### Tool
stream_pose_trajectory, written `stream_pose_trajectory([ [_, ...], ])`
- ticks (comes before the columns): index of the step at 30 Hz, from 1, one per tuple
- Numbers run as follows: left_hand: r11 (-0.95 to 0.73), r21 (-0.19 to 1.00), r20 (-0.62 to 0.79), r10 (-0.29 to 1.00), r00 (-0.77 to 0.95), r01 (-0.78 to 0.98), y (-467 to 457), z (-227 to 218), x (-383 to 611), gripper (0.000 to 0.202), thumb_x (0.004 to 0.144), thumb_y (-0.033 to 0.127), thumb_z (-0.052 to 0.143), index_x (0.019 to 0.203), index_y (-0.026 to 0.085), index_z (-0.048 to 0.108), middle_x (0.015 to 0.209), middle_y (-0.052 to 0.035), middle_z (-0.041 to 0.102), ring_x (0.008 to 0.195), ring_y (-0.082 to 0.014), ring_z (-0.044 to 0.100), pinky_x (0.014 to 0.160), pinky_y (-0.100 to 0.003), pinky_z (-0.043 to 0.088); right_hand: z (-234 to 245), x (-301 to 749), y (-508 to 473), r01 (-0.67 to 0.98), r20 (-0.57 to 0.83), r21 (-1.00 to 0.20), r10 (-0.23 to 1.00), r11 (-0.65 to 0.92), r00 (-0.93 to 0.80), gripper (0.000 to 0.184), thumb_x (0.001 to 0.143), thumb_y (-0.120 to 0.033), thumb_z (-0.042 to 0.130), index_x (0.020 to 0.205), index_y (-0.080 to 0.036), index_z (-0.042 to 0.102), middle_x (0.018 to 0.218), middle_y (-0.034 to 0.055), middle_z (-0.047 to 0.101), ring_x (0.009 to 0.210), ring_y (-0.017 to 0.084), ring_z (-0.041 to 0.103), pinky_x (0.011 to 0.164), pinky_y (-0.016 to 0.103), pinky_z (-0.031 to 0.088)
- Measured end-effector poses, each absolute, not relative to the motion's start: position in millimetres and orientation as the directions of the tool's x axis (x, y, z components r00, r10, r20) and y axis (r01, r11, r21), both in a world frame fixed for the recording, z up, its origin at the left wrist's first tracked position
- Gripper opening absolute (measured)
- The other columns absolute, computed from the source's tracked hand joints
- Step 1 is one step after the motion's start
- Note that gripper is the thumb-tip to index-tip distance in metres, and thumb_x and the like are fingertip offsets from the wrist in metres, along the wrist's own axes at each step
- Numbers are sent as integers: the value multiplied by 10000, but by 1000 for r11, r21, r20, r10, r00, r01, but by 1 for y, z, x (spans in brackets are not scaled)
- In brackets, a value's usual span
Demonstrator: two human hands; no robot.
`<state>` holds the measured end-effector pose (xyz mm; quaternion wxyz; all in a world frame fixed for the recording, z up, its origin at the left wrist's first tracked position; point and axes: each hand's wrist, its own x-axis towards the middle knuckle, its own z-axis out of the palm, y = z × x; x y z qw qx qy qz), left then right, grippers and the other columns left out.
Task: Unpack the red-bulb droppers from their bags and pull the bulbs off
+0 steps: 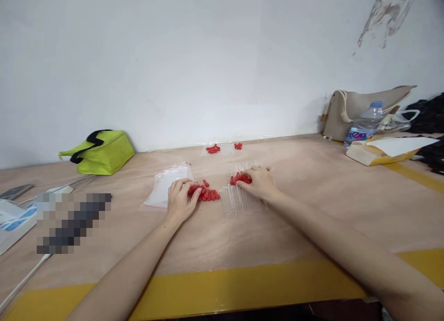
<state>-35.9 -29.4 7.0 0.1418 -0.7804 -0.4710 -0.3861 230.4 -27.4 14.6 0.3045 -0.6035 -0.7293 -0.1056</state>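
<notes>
Near the middle of the frame, a pile of red bulbs (208, 195) is touched by the left hand (179, 198), its grip half curled, thumb apart from the fingers; whether any bulb is held cannot be told. Just right of centre, a smaller red cluster (232, 180) is partly covered by the right hand (260, 182), whose grip is loosely bent; a hold there cannot be told either. Below that cluster, clear tubes (239, 203) are laid side by side on the desk (312, 210). Clear bags (163, 187) are seen left of the left hand.
</notes>
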Motion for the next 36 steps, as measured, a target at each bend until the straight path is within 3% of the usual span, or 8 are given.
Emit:
stream_pose_trajectory([
  [14,-530,173,772,596,219,830,-30,8,-39,146,781,306,549,826,200,639,921,-69,566,924,-221,509,841,-392,389,9,218,-13,934,712,-100,681,344,-174,249,851,-254,451,714,-199,652,747,36,617,766,161,470,757,368,183],
  [17,-601,354,758,634,157,717,-43,16,-27,168,800,314,534,827,195,649,903,-65,587,890,-196,539,820,-359,423,11,217,-26,897,810,-72,550,437,-203,250,876,-295,428,780,-205,641,732,22,615,745,144,472,791,360,179],
  [20,-573,687,534,815,224,447,-62,22,-6,235,828,355,498,919,194,643,896,-57,639,826,-173,583,743,-320,470,14,214,-51,832,857,8,425,554,-291,213,871,-315,455,818,-223,640,688,4,610,692,123,474,792,350,190],
  [23,-301,944,226,889,398,136,-78,22,14,340,823,438,485,1001,178,611,891,-71,657,821,-179,600,736,-327,487,11,208,-77,757,863,133,300,640,-406,170,861,-278,485,785,-249,633,631,-32,599,625,98,456,783,342,211],
  [25,-84,996,93,868,488,-40,-84,20,22,355,809,461,504,965,159,605,855,-75,650,818,-175,602,752,-326,485,8,203,-88,713,867,205,213,671,-450,154,860,-232,487,803,-253,628,611,-48,592,590,82,438,776,330,227],
  [30,42,993,14,884,468,-110,-84,19,21,283,766,419,586,835,146,552,728,-7,569,685,-111,564,662,-261,484,3,195,-91,648,865,265,121,714,-486,118,827,-293,544,905,-237,613,675,-45,609,626,84,464,803,328,274],
  [33,-295,935,198,897,396,200,-77,22,11,246,810,392,527,827,149,559,725,-6,559,647,-108,533,606,-245,458,5,201,-88,712,913,180,154,679,-378,215,800,-366,568,977,-247,598,839,2,631,771,121,520,834,337,303],
  [36,-612,627,450,789,417,482,-70,19,3,182,837,312,498,869,164,598,811,-35,581,752,-137,537,693,-276,444,8,210,-88,778,908,138,234,613,-346,310,804,-375,557,1082,-239,565,1040,57,611,988,180,505,900,366,290],
])
